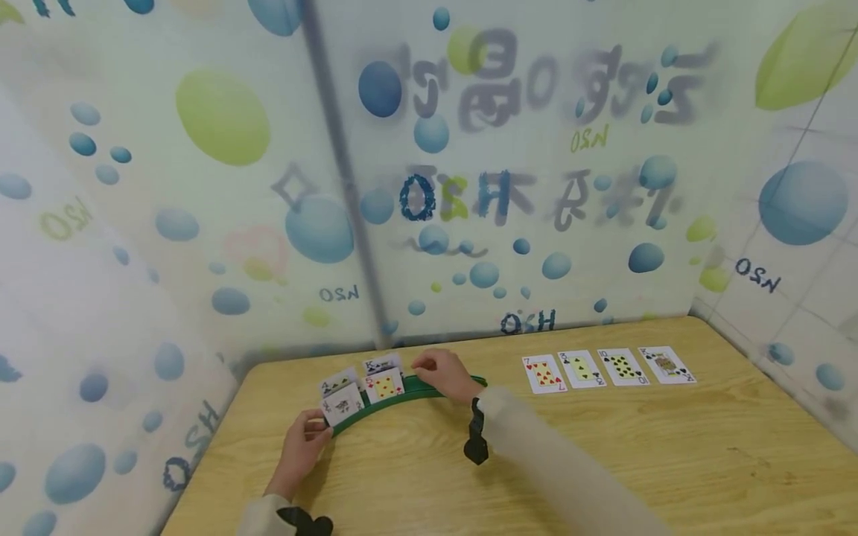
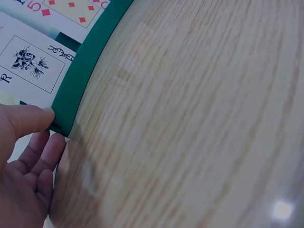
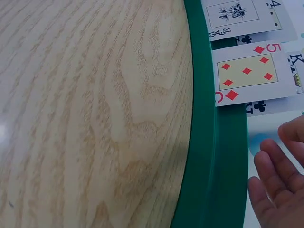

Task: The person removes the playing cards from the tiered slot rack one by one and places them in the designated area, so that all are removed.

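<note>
A yellowish wood-grain table [image 1: 415,476] meets a pale wall [image 1: 570,223] printed with blue and green ovals. At its far left, a curved green card rack [image 3: 202,142] bears white playing cards [image 1: 384,387]; the left hand [image 1: 299,450] pinches its left end. The right hand [image 1: 450,374], fingers loosely bent, holding nothing, hovers by its far edge.

sleeves [image 1: 543,447]: long, cream; wrist straps [image 1: 477,418]: black; strap attachments [image 1: 477,450]: black, rounded; hands [image 1: 301,450]: bare
</note>
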Action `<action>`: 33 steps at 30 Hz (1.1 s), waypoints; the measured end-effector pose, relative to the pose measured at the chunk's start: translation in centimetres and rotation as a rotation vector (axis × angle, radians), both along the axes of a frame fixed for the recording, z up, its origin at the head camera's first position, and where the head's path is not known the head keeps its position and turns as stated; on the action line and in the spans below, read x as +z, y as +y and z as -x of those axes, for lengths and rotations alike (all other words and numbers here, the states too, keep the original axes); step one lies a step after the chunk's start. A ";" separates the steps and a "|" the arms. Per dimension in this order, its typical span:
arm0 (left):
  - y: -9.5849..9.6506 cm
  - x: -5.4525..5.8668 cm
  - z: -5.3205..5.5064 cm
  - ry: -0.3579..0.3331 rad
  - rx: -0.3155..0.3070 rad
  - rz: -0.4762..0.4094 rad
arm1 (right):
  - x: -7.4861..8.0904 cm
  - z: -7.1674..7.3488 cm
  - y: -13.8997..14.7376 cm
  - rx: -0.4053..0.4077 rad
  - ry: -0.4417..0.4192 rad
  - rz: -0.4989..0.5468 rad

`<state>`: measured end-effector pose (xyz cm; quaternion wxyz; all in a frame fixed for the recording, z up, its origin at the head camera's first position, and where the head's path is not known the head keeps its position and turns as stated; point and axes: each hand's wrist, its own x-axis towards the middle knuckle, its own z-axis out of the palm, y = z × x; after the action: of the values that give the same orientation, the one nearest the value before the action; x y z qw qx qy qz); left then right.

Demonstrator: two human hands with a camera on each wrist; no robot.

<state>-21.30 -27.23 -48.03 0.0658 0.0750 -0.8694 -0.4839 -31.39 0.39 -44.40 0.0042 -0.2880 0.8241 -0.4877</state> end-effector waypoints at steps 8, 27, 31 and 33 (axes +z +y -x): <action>0.1 0.2 -0.1 0.005 0.002 -0.005 | -0.8 0.2 -1.3 -0.029 -0.005 -0.043; 0.2 0.2 0.0 0.007 0.016 -0.015 | -0.9 -1.3 -3.1 -0.212 0.102 -0.148; 0.1 0.1 0.1 0.000 0.020 -0.023 | -0.9 -1.2 -3.0 -0.202 0.092 -0.128; 0.0 0.0 0.1 -0.003 0.018 -0.023 | -0.8 -1.2 -2.9 -0.183 0.078 -0.115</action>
<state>-21.42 -27.18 -48.01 0.0680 0.0843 -0.8632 -0.4931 -30.22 -2.49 -45.23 -0.0560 -0.2297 0.8731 -0.4264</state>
